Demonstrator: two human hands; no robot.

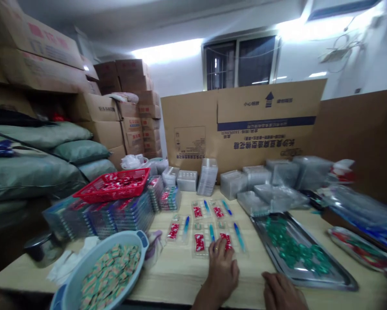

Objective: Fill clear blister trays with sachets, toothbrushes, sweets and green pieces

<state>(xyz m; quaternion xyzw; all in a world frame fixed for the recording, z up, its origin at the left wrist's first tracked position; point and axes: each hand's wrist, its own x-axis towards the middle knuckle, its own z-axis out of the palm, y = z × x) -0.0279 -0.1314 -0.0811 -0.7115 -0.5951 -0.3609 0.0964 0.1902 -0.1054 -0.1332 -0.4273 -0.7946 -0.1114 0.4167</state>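
Note:
My left hand (220, 266) reaches over the near middle clear plastic tray (197, 255), palm down, fingers stretched forward. Its fingertips touch or hover just over a red-and-white packet (226, 239) in the neighbouring tray; which, I cannot tell. Several such trays lie in two rows, each with a red packet (199, 242) and a blue-green pen-shaped item (238, 237). My right hand (281, 292) is low by the table's front edge, partly cut off, with fingers curled together; what they hold, if anything, is hidden. Near it, a metal tray (323, 282) bears green translucent pieces (293, 247).
At left stand a light-blue basin (137, 262) of small wrapped pieces and a red basket (93, 197) of red packets on stacked filled trays (129, 215). Stacked clear trays (232, 184) line the back before a cardboard sheet (264, 125). Plastic-wrapped goods (361, 211) are at right.

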